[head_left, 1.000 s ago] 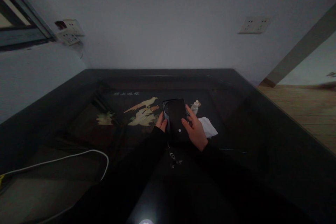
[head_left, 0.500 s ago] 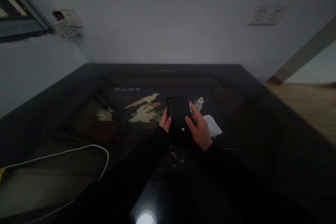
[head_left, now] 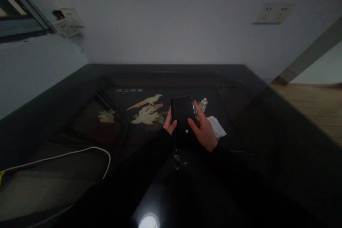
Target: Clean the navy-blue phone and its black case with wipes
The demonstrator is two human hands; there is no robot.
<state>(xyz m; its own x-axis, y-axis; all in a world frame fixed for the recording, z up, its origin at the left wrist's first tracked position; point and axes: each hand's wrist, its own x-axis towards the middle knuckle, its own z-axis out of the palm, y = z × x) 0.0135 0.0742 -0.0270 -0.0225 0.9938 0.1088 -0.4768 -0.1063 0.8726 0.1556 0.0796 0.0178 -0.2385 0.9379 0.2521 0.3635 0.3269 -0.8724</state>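
a pale wall (head_left: 171,25) takes up most of what's before me, and below it spreads the dark, glossy counter (head_left: 256,121). beyond its right edge lies a strip of wooden floor (head_left: 317,114). my black sleeves (head_left: 152,156) come up from below, hard to tell from the dark surface around them. a white cable (head_left: 66,155) loops across the left side, well apart from my hands. on the counter, left of my hands, sits a pale bird design (head_left: 146,114), with a line of characters above it. a socket plate (head_left: 274,13) is fixed on the wall at the right.

the dark phone (head_left: 184,112) is between my two hands, over the middle of the counter (i can't tell whether its lower end touches). my right hand (head_left: 206,133) grips its right side, thumb on the front and fingers curled along the edge. my left hand (head_left: 170,123) has closed fingers on the left side, its thumb at the edge. a crumpled white cloth (head_left: 217,127) lies just beside my right hand, with a small bottle (head_left: 203,104) behind it. smaller again, a silvery charm (head_left: 180,161) lies near the phone's lower end, and a white dot (head_left: 186,131) marks the phone's front.
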